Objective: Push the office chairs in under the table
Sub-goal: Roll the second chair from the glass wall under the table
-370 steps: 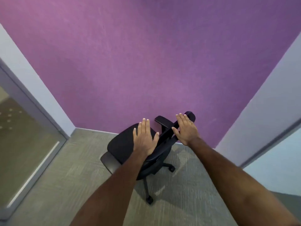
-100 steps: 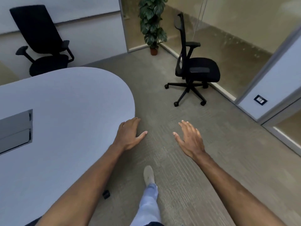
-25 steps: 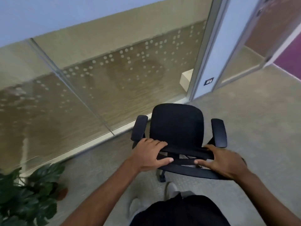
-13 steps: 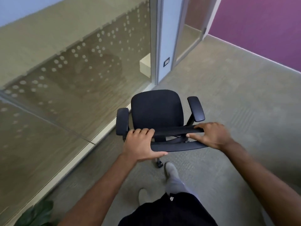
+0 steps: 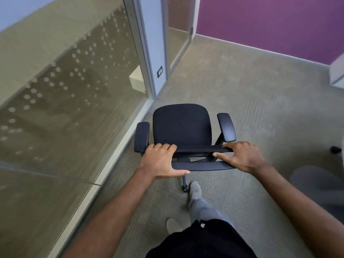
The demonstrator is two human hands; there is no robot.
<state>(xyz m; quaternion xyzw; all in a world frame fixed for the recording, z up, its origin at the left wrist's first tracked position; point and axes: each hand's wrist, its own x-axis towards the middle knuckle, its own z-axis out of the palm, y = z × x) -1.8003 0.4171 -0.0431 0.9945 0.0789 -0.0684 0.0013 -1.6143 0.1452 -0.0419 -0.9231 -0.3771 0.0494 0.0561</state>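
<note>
A black office chair (image 5: 182, 125) with two armrests stands on the carpet right in front of me, seen from above and behind. My left hand (image 5: 160, 161) grips the left end of the top edge of its backrest. At the right end of that same edge, my right hand (image 5: 242, 157) holds on. The chair's seat faces away from me, toward the far corner. One caster shows below the backrest near my foot. The table is not in view.
A glass wall with a dotted pattern (image 5: 65, 101) runs along the left, close to the chair's left armrest. A purple wall (image 5: 279, 23) closes the far side. Part of another chair's base (image 5: 335, 149) shows at the right edge. Open carpet (image 5: 260, 94) lies ahead and right.
Since a second ago, I have turned with the chair to the right; the glass wall has slid left, and the purple wall and more carpet have come into view. Both hands keep their hold.
</note>
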